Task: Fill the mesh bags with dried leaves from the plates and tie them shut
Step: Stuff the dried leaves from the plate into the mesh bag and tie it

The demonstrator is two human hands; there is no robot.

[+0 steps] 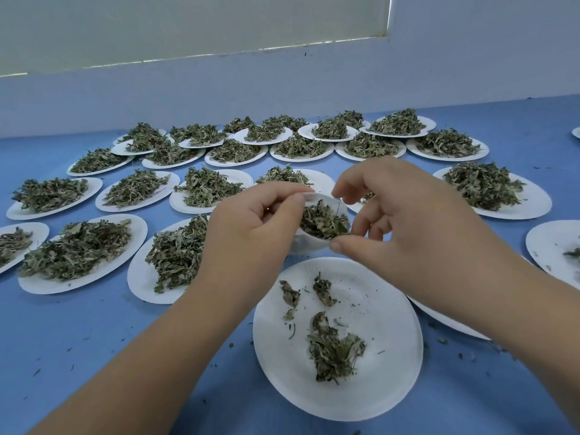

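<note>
A small white mesh bag (309, 244), open at the top and filled with dried green leaves (323, 219), is held in the air above a white paper plate (386, 346). My left hand (251, 227) grips the bag's left rim with thumb and curled fingers. My right hand (408, 215) pinches the bag's right rim between thumb and fingers. On the plate below lie a few small clumps of dried leaves (332, 350) and crumbs.
Several white paper plates heaped with dried leaves, such as one plate (40, 285) at the left, cover the blue table (94, 340) to the left, right and back. A nearly empty plate (546, 243) sits at the right. A pale wall (282, 86) rises behind the table.
</note>
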